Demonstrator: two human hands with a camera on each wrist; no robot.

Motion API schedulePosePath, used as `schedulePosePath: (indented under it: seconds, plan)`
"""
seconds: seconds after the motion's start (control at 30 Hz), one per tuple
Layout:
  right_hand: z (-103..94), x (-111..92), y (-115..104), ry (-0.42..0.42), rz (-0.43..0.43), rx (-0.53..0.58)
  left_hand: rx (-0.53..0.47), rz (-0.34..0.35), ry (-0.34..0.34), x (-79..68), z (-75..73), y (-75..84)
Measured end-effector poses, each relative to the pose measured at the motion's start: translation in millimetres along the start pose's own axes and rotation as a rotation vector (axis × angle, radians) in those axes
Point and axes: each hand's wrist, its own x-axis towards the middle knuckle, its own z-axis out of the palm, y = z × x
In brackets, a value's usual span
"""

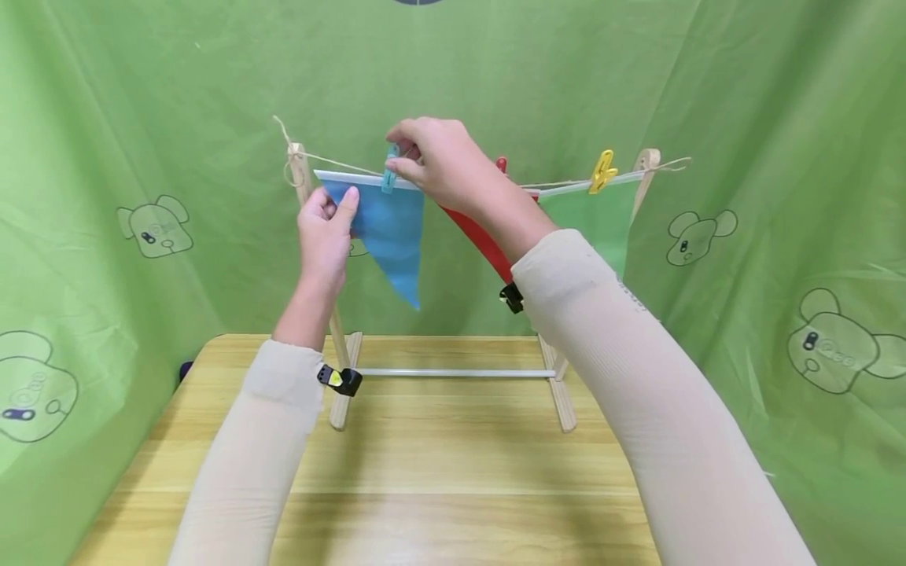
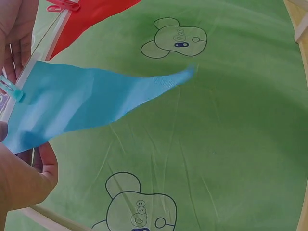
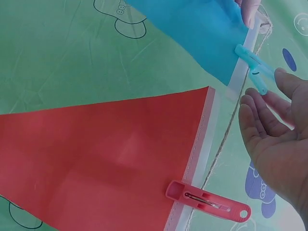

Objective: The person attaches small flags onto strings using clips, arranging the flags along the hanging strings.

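Note:
A blue triangular flag (image 1: 396,236) with a white top band hangs at the left of a twine line (image 1: 340,163). My left hand (image 1: 324,232) pinches its upper left corner, thumb in front and fingers behind. A light blue clothespin (image 1: 388,179) sits on the flag's white band, over the twine. My right hand (image 1: 449,161) holds this clothespin by its upper ends between thumb and fingers. In the right wrist view, the clothespin's jaws (image 3: 242,54) bite the band. Beside it hangs a red flag (image 3: 120,154) under a red clothespin (image 3: 207,202), partly hidden by my right arm in the head view.
A green flag (image 1: 591,220) hangs at the right under a yellow clothespin (image 1: 602,173). The twine runs between two wooden posts, the right post (image 1: 646,161) among them. A white bar (image 1: 453,373) joins their feet on the wooden table (image 1: 453,472). Green printed cloth (image 1: 495,63) surrounds everything.

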Motion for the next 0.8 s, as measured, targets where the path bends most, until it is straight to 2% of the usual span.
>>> schedulePosePath:
  seconds: [0.27,0.47,0.6,0.8]
  plan:
    - [-2.2,-5,-1,-0.011,0.044,-0.010,0.011,-0.025,-0.015,-4.0,-5.1,-0.4]
    - [-4.7,-14,1,0.017,0.060,0.021,0.045,-0.052,-0.037,-10.4,-9.1,1.7]
    - [-4.0,-25,6,0.074,0.040,0.076,0.061,-0.069,-0.040,-15.9,-11.8,1.5]
    - [2.6,-45,17,0.218,-0.001,0.247,0.106,-0.025,-0.053,-25.1,-17.4,-3.2]
